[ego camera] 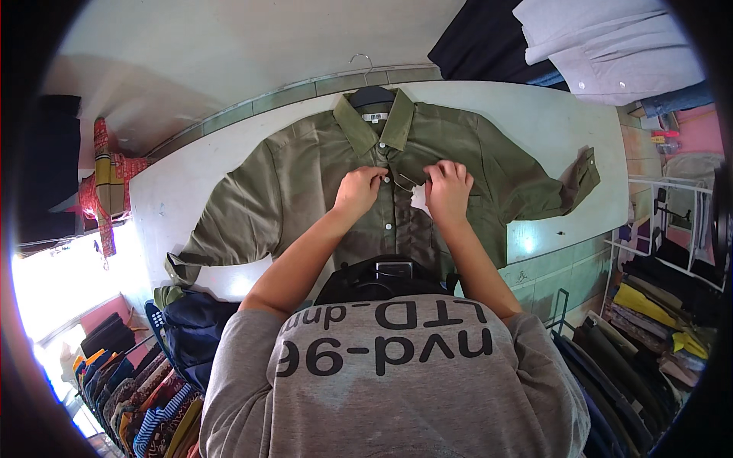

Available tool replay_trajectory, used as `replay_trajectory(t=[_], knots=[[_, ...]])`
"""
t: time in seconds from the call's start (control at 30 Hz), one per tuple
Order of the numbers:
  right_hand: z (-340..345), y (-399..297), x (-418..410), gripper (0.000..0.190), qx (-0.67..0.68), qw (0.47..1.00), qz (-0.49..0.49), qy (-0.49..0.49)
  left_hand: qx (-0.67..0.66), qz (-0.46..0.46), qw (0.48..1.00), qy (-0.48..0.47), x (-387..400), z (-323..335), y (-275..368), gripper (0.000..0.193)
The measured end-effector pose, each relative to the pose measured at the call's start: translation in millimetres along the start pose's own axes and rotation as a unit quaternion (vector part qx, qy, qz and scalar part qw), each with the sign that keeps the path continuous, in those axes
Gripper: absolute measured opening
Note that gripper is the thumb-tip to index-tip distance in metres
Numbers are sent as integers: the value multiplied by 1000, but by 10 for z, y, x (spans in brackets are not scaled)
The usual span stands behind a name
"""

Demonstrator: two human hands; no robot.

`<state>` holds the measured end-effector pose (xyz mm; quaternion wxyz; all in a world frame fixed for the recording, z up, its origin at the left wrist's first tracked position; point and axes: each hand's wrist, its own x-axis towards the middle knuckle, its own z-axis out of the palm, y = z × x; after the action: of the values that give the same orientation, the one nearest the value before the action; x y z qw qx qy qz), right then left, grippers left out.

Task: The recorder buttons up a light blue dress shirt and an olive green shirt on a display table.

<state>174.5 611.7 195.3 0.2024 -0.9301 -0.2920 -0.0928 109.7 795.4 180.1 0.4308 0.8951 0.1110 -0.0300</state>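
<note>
An olive-green long-sleeved button-up shirt (309,166) lies front up with its sleeves spread on a white table (564,114). A dark hanger (371,96) sits inside its collar, its metal hook pointing away from me. My left hand (359,192) pinches the front placket beside a white button (386,180). To the right of the placket, my right hand (448,192) is closed on a white tag (421,199), partly hidden by the fingers. A thin pale cord loop (406,182) runs from the tag towards the placket.
Light-coloured shirts (607,51) and dark garments hang at the upper right. Racks of clothes (143,401) stand at the lower left, others (607,372) at the lower right. Dark blue fabric (194,332) lies near my left elbow. A tiled wall edge (338,86) borders the table's far side.
</note>
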Motion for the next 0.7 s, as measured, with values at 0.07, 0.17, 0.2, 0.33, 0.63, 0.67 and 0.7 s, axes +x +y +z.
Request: replay_trajectory(t=[0.07,0.17,0.2,0.33,0.63,0.67,0.7], knots=[[27,-80,49,22,23,999,-5,25,-44,-45,998,-9,44,31,-32,30],[154,-222,65,24,94,994,21,-43,-92,-50,994,-19,98,91,-103,34],[171,-271,80,26,66,996,35,-50,-91,-49,994,-20,100,98,-84,34],[314,-263,88,24,57,993,81,-59,-46,37,998,14,84,108,33,32],[389,-197,71,17,261,940,198,-99,109,-65,992,-18,66,30,95,14],[399,-199,63,16,276,939,187,-88,127,-97,987,-32,87,26,113,13],[399,-214,63,15,290,938,177,-77,126,-97,987,-31,94,24,111,13]])
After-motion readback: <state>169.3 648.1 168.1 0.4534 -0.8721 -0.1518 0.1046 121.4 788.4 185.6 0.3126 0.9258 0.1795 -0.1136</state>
